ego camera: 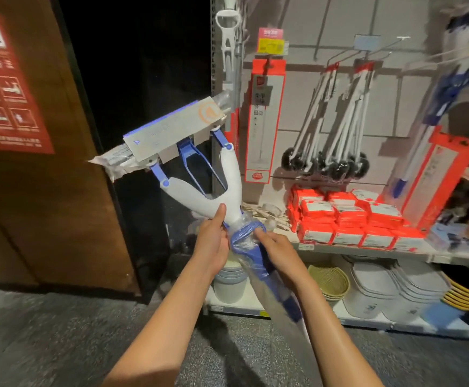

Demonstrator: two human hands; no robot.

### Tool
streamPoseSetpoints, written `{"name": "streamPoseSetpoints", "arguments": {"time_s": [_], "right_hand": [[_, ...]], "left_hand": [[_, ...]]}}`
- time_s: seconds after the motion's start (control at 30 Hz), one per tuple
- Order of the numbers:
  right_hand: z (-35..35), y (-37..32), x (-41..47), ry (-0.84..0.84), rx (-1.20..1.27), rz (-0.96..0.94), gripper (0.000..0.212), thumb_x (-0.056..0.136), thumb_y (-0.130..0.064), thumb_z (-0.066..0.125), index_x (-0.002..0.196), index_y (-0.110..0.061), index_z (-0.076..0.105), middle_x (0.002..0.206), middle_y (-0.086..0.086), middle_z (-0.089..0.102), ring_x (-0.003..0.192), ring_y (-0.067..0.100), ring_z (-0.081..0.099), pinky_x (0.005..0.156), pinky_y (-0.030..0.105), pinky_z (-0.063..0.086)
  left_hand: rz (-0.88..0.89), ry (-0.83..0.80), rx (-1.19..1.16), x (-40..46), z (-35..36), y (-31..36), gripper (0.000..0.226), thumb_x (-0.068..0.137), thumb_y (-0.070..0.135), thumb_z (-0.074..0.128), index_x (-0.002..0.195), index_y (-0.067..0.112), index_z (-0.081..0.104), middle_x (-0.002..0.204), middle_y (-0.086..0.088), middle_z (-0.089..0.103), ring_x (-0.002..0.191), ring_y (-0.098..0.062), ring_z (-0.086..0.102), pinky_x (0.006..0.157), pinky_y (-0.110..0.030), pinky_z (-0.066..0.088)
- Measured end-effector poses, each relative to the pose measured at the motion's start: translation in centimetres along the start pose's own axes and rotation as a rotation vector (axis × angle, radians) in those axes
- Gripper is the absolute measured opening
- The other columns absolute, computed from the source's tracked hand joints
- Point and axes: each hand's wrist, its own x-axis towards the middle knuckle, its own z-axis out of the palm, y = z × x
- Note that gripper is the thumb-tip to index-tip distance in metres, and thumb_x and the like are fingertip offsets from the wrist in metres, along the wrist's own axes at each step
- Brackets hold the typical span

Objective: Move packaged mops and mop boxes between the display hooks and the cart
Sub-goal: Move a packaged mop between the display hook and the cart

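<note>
Gripping a wrapped mop (199, 174), both hands (213, 238) (276, 251) face hanging mop boxes (265, 121) and brushes (325, 152).

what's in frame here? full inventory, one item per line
blue-and-white plastic-wrapped sponge mop: 1, held up in front of the display's left edge
tall red-and-white mop box: 1, hanging on a display hook
black-headed white-handled brushes: a bunch, count unclear, hanging right of the box
red-and-white packets: a stack, count unclear, on the shelf
large red-edged box with a blue mop: 1, leaning at the shelf's right end
green woven baskets: a stack, lower shelf
white tubs: stacked, lower shelf
brown wall with a red poster: 1, left
left hand: grip on the mop neck
right hand: on the wrapped handle
</note>
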Motion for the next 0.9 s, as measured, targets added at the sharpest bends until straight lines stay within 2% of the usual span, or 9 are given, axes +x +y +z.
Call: {"name": "streamPoseSetpoints", "arguments": {"time_s": [0.03,0.13,0.17,0.3,0.43,0.53,0.63,0.7,0.9], "right_hand": [[-0.5,0.2,0.0,0.006,0.018,0.024,0.053,0.102,-0.044,0.05,0.094,0.003,0.072,0.088,0.009,0.077,0.078,0.01,0.062,0.075,0.029,0.045],[-2.0,0.7,-0.5,0.024,0.128,0.065,0.042,0.103,-0.046,0.046,0.091,-0.023,0.079,0.096,-0.008,0.078,0.09,0.003,0.072,0.076,0.014,0.052],[-2.4,0.9,-0.7,0.047,0.161,0.065,0.041,0.104,-0.046,0.046,0.09,-0.027,0.079,0.097,-0.009,0.078,0.094,0.005,0.072,0.08,0.016,0.053],[-5.2,1.9,-1.2,0.202,0.222,0.01,0.035,0.103,-0.036,0.052,0.095,-0.015,0.079,0.098,0.0,0.078,0.098,0.015,0.072,0.093,0.031,0.052],[-9.3,2.7,-2.0,0.269,0.319,-0.061,0.037,0.101,-0.028,0.055,0.095,0.003,0.075,0.097,0.019,0.076,0.085,0.021,0.068,0.082,0.035,0.052],[-12.6,3.4,-2.4,0.271,0.402,-0.087,0.035,0.094,-0.031,0.06,0.093,0.0,0.075,0.093,0.016,0.075,0.083,0.021,0.066,0.077,0.032,0.053],[-16.2,4.4,-2.7,0.353,0.371,-0.14,0.042,0.093,-0.029,0.067,0.085,0.013,0.066,0.08,0.017,0.064,0.078,0.023,0.055,0.07,0.036,0.044],[-18.7,5.2,-2.9,0.41,0.37,-0.164,0.045,0.096,-0.021,0.064,0.086,0.023,0.059,0.08,0.018,0.061,0.079,0.025,0.051,0.073,0.04,0.041],[-26.5,7.2,-3.5,0.527,0.299,-0.194,0.035,0.098,-0.023,0.064,0.079,0.005,0.069,0.072,0.008,0.069,0.07,0.018,0.059,0.068,0.034,0.047]], "left_hand": [[-0.009,-0.024,0.018,0.2,0.4,-0.3,0.039,0.103,0.025,0.054,0.133,0.0,0.056,0.123,-0.02,0.069,0.113,-0.032,0.067,0.095,-0.045,0.055],[-0.031,-0.114,0.071,0.4,2.0,-1.6,0.029,0.104,0.022,0.053,0.121,0.001,0.061,0.108,-0.016,0.075,0.095,-0.025,0.074,0.082,-0.038,0.06],[-0.028,-0.148,0.095,0.5,2.7,-2.1,0.025,0.104,0.022,0.053,0.115,0.002,0.063,0.103,-0.014,0.076,0.09,-0.024,0.074,0.082,-0.038,0.06],[-0.026,-0.251,0.172,0.3,6.2,-4.5,0.024,0.103,0.02,0.053,0.113,0.001,0.065,0.102,-0.017,0.075,0.084,-0.025,0.073,0.082,-0.038,0.06],[0.007,-0.335,0.262,0.1,10.1,-7.5,0.023,0.102,0.02,0.055,0.107,0.001,0.067,0.088,-0.01,0.077,0.074,-0.019,0.073,0.072,-0.032,0.061],[0.025,-0.376,0.317,-0.1,13.4,-9.6,0.021,0.102,0.022,0.057,0.101,0.005,0.068,0.085,-0.008,0.077,0.072,-0.017,0.073,0.068,-0.029,0.059],[0.017,-0.411,0.344,-0.4,16.9,-12.0,0.024,0.101,0.025,0.057,0.105,0.004,0.068,0.091,-0.013,0.077,0.078,-0.022,0.072,0.073,-0.033,0.059],[0.01,-0.441,0.355,-0.7,19.3,-13.8,0.024,0.102,0.026,0.056,0.103,0.006,0.07,0.091,-0.012,0.077,0.078,-0.022,0.073,0.075,-0.034,0.058],[-0.01,-0.494,0.399,-1.6,26.5,-18.8,0.027,0.103,0.028,0.056,0.111,0.006,0.068,0.099,-0.014,0.077,0.085,-0.023,0.074,0.081,-0.037,0.058]]}}
